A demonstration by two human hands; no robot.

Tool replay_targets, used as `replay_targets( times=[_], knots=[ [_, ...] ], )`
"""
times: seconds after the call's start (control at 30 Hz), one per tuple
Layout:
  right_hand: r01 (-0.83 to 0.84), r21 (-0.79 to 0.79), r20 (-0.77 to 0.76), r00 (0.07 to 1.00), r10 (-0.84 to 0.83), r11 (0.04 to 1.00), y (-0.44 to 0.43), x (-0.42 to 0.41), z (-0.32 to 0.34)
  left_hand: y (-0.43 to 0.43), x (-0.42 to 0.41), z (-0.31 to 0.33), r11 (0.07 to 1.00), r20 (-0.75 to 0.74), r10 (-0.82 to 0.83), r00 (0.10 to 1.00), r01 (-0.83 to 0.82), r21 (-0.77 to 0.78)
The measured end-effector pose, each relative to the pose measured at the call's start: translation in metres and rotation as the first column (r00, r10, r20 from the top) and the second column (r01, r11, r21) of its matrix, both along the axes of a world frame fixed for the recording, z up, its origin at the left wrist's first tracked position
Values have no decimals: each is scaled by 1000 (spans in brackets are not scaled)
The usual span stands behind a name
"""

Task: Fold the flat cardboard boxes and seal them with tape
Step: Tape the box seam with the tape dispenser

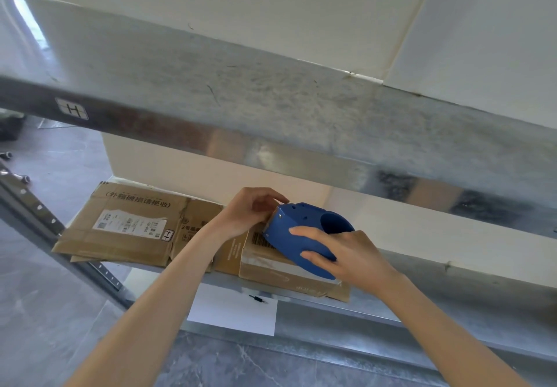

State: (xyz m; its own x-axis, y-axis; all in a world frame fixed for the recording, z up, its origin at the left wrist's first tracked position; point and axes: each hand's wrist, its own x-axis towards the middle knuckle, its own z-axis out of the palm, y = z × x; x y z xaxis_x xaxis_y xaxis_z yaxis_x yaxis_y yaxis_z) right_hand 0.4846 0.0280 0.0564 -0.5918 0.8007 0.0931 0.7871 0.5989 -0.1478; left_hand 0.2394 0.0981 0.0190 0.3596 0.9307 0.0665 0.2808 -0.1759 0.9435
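1. Grey metal rack (301,151) across the whole view, with an "H" sticker (72,109) on the front beam of its upper shelf.
2. White panels (271,3) on the upper shelf, filling the top of the view.
3. Flat cardboard boxes (126,230) stacked on the left of the lower shelf (391,320), printed side up, with a white shipping label (129,224) on top.
4. Brown cardboard box (271,278) just right of that stack on the same shelf, touching it, with a pale tape strip along its top.
5. White sheet (235,314) below the shelf edge, with a small black item (257,298) on it.
6. Blue tape dispenser (295,233) resting on the brown box, toothed edge toward the left.
7. Right hand (352,254) clamped over the dispenser's body, fingers wrapped round its near side.
8. Left hand (250,211) close by at the toothed edge, fingers curled over the cardboard; unclear whether pinching tape.
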Motion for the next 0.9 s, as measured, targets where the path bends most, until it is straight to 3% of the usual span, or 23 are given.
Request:
replay_targets(
  times=[0.4,0.6,0.9],
  knots=[
    [-11,-97,51,999,16,995,8,7,15,-21,-15,6,993,93,115,989,-118,21],
    [47,-154,27,999,-43,987,8,32,20,-27,-72,15,941,118,336,934,-337,-15],
    [54,-164,-43,997,-62,985,21,26,31,-37,-54,20,917,132,398,908,-388,-96]
  ],
)
